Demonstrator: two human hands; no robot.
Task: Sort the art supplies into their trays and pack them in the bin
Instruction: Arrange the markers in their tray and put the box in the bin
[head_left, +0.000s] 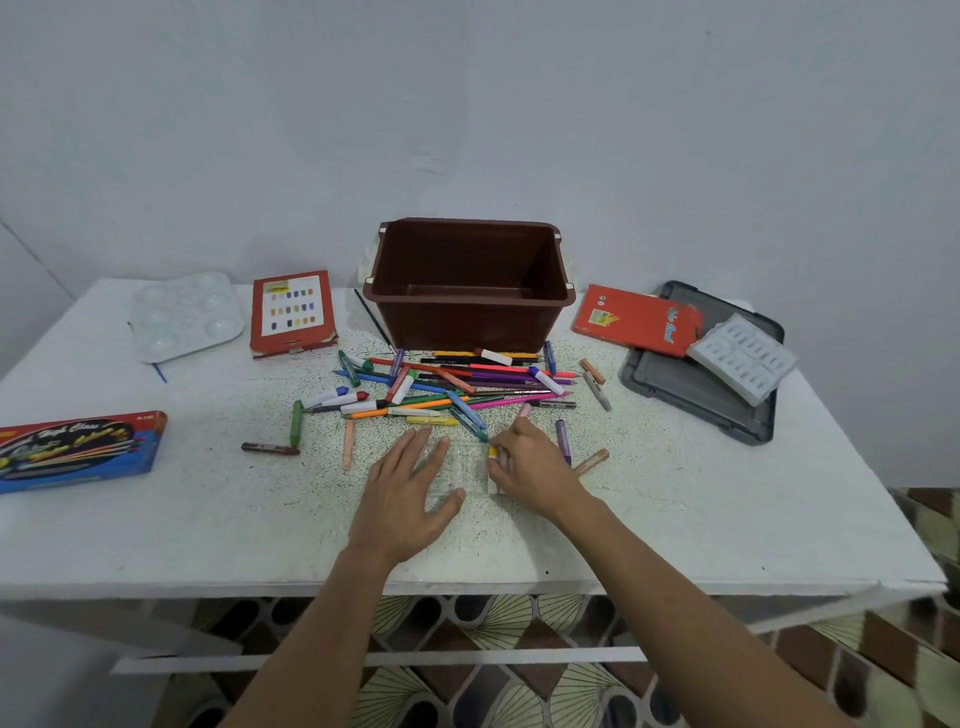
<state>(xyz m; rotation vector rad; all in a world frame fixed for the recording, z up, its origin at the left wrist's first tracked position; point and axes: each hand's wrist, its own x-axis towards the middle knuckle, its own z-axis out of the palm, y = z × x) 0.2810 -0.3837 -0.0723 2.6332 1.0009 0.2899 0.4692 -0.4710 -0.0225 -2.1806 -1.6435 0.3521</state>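
Observation:
A pile of coloured pencils, markers and crayons (457, 384) lies in front of the empty brown bin (467, 291). A clear plastic tray (462, 467) sits on the table between my hands. My left hand (410, 488) rests flat with straight fingers on the tray's left part. My right hand (524, 462) pinches a yellow crayon (492, 453) at the tray's right edge. A white moulded tray (743, 358) lies on a grey lid (691, 384) at the right.
A white paint palette (184, 317) and a red box (292, 312) stand back left, a blue pencil box (72, 449) at the far left. Another red box (636, 319) leans on the grey lid. A thin brush (371, 317) lies beside the bin.

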